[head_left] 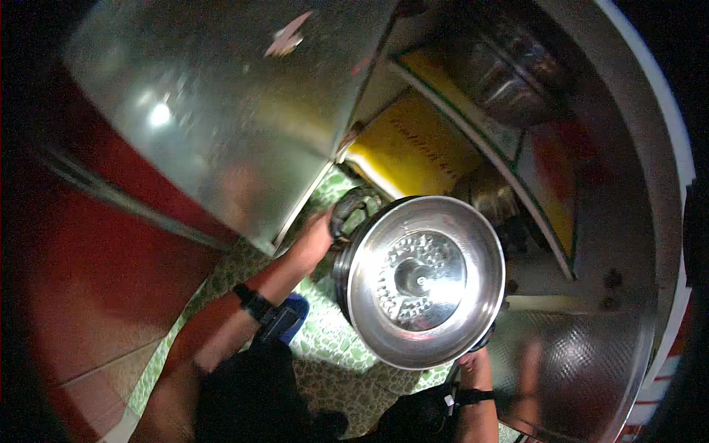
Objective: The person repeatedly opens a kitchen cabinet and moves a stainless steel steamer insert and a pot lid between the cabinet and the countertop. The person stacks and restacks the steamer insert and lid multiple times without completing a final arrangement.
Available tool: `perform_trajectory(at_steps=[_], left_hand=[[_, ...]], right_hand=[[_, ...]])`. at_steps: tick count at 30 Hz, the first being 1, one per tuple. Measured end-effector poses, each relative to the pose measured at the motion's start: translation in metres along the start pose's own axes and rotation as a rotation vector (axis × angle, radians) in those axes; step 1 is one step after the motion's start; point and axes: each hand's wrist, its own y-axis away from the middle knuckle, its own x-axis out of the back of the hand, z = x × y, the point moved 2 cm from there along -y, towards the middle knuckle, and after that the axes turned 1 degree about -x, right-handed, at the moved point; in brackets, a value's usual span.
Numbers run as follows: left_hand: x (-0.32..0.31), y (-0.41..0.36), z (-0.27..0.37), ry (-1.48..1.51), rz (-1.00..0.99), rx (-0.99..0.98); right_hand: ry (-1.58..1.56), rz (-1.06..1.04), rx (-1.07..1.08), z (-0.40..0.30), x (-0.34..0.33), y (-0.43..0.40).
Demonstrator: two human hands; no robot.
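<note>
A round, shiny metal pan or pot (476, 243) with a ring of small bumps or holes at its centre is held between both hands over the floor. My left hand (321, 230) is closed on its black curved handle (346, 213) at the upper left. At the lower right, my right hand (472, 360) grips the vessel near a dark handle, with the fingers mostly hidden behind the rim. Whether the round face is the inside or a lid cannot be told. Each wrist wears a black band.
An open cupboard lies ahead, with a yellow board bearing writing (421, 141), a slanted shelf edge (487, 144) and metal vessels (515, 94). A large metal panel (221, 111) stands at upper left. A textured metal surface (576, 354) is at right, green-patterned floor (332, 326) below.
</note>
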Motion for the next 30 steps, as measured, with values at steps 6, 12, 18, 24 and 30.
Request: perform_trajectory(at_steps=[6, 12, 18, 24, 30], left_hand=[[-0.021, -0.011, 0.025, 0.315, -0.058, -0.016], [-0.018, -0.008, 0.043, 0.432, -0.003, -0.030], [-0.023, -0.006, 0.051, 0.441, -0.088, -0.111], [-0.014, -0.011, 0.052, 0.414, -0.011, -0.051], [-0.028, 0.004, 0.065, 0.503, -0.080, -0.102]], right_hand=[[-0.283, -0.104, -0.140, 0.044, 0.073, -0.093], [-0.385, -0.141, -0.192, 0.028, 0.059, -0.094], [-0.340, -0.203, -0.205, 0.028, 0.046, -0.081], [-0.333, -0.160, -0.136, 0.016, 0.028, -0.065], [-0.316, -0.153, -0.151, 0.029, 0.046, -0.071]])
